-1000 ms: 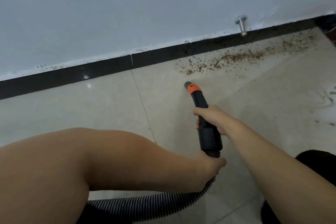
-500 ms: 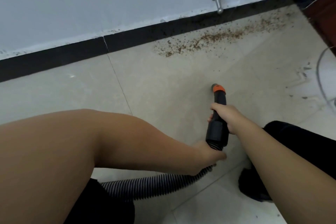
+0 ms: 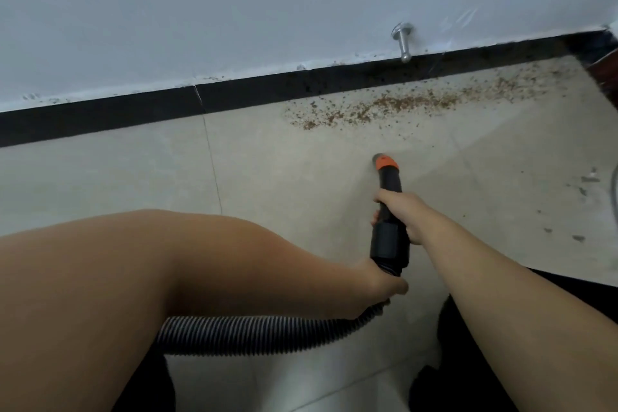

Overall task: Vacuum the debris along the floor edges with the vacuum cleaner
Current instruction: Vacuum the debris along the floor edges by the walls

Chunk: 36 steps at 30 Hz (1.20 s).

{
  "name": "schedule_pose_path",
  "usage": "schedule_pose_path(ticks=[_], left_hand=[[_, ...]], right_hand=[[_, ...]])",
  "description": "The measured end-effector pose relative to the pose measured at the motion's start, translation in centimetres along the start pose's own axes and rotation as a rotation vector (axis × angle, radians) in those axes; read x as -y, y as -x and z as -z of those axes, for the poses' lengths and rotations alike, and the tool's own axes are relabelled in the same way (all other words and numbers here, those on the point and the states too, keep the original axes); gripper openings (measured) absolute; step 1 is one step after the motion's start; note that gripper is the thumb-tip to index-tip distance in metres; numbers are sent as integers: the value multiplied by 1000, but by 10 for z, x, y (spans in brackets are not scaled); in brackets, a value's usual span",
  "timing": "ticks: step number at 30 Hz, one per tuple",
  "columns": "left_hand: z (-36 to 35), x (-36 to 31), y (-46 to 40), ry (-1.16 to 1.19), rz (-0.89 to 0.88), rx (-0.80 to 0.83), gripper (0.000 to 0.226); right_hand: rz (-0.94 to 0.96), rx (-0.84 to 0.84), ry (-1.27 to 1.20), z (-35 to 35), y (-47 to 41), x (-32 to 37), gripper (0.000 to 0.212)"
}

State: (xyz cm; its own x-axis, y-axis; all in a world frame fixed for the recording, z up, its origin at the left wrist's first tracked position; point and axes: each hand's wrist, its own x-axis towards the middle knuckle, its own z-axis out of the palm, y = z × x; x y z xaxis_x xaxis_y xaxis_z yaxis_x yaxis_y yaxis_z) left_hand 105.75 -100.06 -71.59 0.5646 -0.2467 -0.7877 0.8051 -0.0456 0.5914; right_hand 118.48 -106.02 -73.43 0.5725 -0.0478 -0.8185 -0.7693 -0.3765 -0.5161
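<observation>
The right hand (image 3: 399, 216) gripped the nozzle (image 3: 388, 204); the left hand (image 3: 381, 284) held the hose (image 3: 267, 333) just behind. The debris (image 3: 384, 107) lay ahead along the skirting (image 3: 133, 110). Slow, low passes toward the wall would probably work best.

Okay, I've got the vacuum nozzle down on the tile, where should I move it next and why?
Probably push the nozzle forward toward the black baseboard. The brown crumbs lie in a band along that baseboard, ahead of the orange tip, which sits short of them on bare tile. Your right hand grips the tube and your left hand holds the hose.
</observation>
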Motion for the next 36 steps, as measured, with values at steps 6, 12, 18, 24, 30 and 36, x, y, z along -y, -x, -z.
schedule_pose_path(ticks=[6, 12, 18, 24, 30, 36], left_hand=[[-22, -20, -12, -28, -5, -99, 15], [-32, -62, -52, -114, -62, -202, 20], [-58, -50, -64, 69, -60, -235, 14], [-74, -42, -48, 108, -16, -328, 13], [-64, -74, -68, -46, -59, -267, 11], [-75, -107, -90, -7, -101, -272, 13]], right_hand=[[9, 18, -58, 34, -14, 8, 19], [-13, -58, -241, 82, -52, 31, 22], [65, 92, 19, 71, -56, 37, 16], [87, 263, 162, 57, -32, 31, 10], [34, 57, -83, 94, -54, 47, 13], [38, 88, 9, 120, -79, 80, 14]])
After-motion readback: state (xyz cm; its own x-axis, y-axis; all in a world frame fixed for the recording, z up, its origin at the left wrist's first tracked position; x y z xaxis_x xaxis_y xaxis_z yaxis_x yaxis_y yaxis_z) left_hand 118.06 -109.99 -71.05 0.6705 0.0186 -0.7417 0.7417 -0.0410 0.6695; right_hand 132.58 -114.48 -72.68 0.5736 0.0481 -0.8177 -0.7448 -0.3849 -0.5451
